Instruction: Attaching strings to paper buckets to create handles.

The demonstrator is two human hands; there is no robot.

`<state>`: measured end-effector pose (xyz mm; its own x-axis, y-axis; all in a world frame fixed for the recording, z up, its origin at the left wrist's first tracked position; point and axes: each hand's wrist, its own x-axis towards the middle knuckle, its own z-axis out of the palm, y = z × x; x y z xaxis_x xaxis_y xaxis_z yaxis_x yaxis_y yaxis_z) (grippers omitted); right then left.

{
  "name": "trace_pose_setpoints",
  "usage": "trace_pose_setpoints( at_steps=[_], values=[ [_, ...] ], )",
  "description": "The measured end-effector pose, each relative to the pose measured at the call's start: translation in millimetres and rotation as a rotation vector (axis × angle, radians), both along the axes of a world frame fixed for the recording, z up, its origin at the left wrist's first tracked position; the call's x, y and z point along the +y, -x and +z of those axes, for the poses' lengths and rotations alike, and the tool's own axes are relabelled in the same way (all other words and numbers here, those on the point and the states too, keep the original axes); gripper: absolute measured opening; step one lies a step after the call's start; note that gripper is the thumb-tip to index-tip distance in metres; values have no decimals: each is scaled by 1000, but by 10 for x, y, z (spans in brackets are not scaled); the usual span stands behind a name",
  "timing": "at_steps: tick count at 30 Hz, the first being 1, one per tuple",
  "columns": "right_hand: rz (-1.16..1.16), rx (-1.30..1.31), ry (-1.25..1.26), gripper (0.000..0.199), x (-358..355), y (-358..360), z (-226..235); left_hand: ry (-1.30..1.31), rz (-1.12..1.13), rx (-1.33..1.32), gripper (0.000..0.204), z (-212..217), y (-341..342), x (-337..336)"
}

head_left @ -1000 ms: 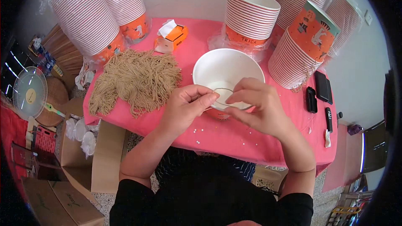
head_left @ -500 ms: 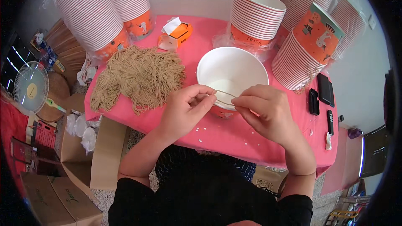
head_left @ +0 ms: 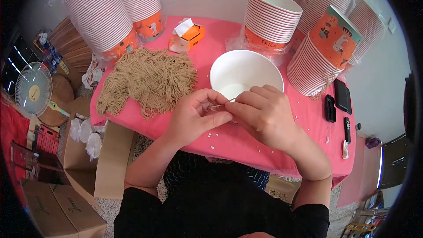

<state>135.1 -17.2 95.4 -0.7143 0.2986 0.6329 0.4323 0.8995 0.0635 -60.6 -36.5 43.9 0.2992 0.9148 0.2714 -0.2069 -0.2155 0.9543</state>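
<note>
Beige string piece (head_left: 222, 104), thin, short: pinched betw. fingertips of left hand (head_left: 194, 117) and right hand (head_left: 264, 117), held taut at near rim of white paper bowl (head_left: 246, 74), likely so the ends stay controllable. Both hands curled, thumbs to forefingers, forearms in from below. Pile of same beige string (head_left: 147, 81) lies left on pink tablecloth (head_left: 211, 50). Striped cup stacks (head_left: 271, 17) behind; orange tissue box (head_left: 189, 35) at back.

I see a thin beige string (head_left: 221, 104), short and nearly level, stretched just before the white bowl's (head_left: 246, 74) near rim over the pink table.
</note>
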Motion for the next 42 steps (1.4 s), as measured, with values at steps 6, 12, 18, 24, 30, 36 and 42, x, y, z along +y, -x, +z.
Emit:
trace_pose_setpoints(
  at_steps=[6, 12, 18, 24, 30, 36, 42],
  values=[
    [38, 62, 99, 16, 63, -17, 8, 8, 19, -6, 22, -33, 11, 21],
    [45, 51, 127, 15, 113, 7, 14, -25, 44, 48, 29, 25, -31, -8],
    [97, 138, 498, 12, 125, 25, 41, -205, 102, 84, 31, -109, -54, 21],
    [97, 139, 852, 7, 195, 34, 2, -359, 215, 41, 32, -227, -92, 41],
    [70, 247, 1027, 18, 273, 41, -96, -403, 343, 53, 20, -268, -147, 42],
    [16, 160, 1204, 17, 298, 51, -16, -370, 383, 12, 13, -313, -166, 49],
    [103, 155, 1141, 20, 366, 55, -49, -321, 323, -91, 12, -328, -193, 39]
  ],
)
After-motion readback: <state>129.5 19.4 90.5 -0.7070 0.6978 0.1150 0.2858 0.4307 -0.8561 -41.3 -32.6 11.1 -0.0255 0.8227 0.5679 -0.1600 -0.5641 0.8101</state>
